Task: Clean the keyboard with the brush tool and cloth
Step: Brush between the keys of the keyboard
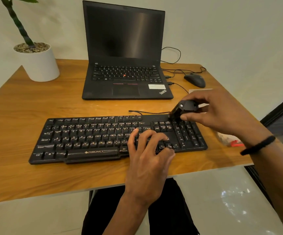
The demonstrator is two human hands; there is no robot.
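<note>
The right hand (222, 114) has its grip clamped on the brush tool (183, 108), thumb under and fingers curled over its black, blocky plastic body. The tool tilts down to the left, and its dark bristle end meets the far edge of the keyboard (86, 138) just above the number pad. A dark braided band (257, 145) circles that wrist.

The left hand (147, 150) lies flat on the right-hand part of the main key block, fingers spread and nearly straight, its grip apart and holding nothing; fingertips reach near the Enter key and the arrow keys.

The keyboard is a long black plastic slab with worn, pale-lettered keys, lying slightly askew on the tabletop (18, 167), its thin cable (134, 111) looping off the far edge. The tabletop is warm wood grain with a rounded far right corner; a broad bare strip runs along the near edge and to the left of the keyboard.

Farther back stands an open black laptop (125, 65) with a dark screen, a black mouse (195, 80) to its right, and a smooth white pot (39, 65) of pebbles with a green stalk at the far left. At the right edge, partly behind the right forearm, lies something pale with a red part (234, 141); I cannot tell what it is.
</note>
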